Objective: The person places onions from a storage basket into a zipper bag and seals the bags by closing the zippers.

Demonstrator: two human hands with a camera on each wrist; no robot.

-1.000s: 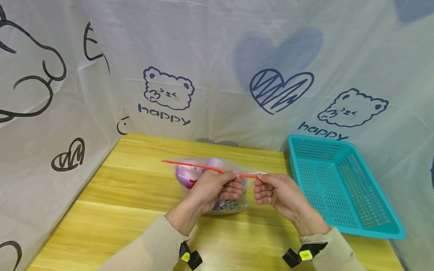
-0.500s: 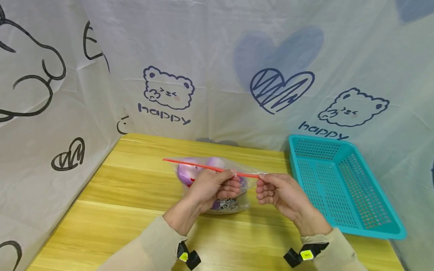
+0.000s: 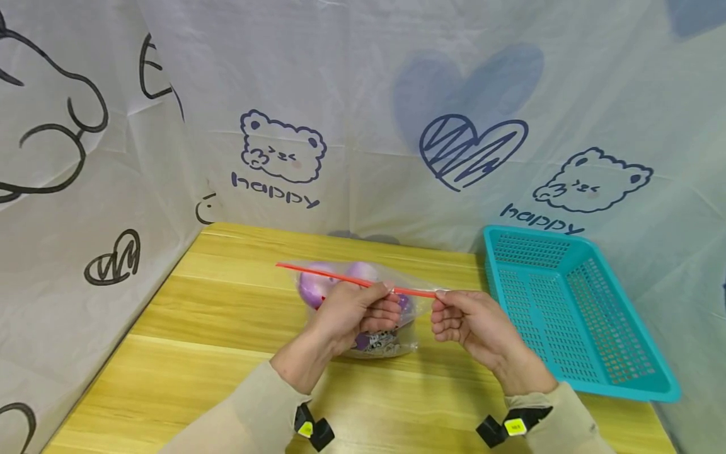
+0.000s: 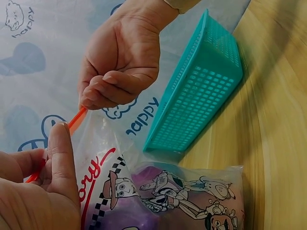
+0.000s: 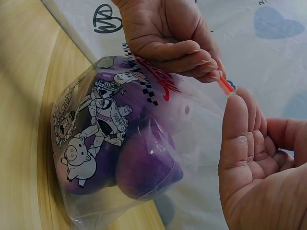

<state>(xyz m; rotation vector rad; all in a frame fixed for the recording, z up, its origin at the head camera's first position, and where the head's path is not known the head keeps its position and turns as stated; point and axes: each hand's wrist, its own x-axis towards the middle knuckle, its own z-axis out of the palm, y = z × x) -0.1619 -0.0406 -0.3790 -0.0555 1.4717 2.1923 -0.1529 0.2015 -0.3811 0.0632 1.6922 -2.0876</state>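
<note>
A clear plastic zip bag (image 3: 391, 343) with cartoon figures printed on it stands on the table, and a red zip strip (image 3: 416, 292) runs along its top. Rounded purple-and-white objects (image 3: 314, 291) fill it; through the plastic in the right wrist view, one glossy purple object (image 5: 148, 165) bulges toward the camera. My left hand (image 3: 357, 315) pinches the strip near its middle, between thumb and index finger. At the strip's right end my right hand (image 3: 471, 318) pinches it too, other fingers curled beneath. The left hand hides part of the bag in the head view.
A turquoise perforated basket (image 3: 567, 315) stands at the right of the wooden table (image 3: 187, 378), with nothing seen inside it. White sheets (image 3: 351, 75) printed with bears and hearts hang behind and at the left.
My right hand has shifted slightly right, and the strip's left end has moved a little right and up. The left hand has drifted slightly left along the strip, widening the gap between the hands.
</note>
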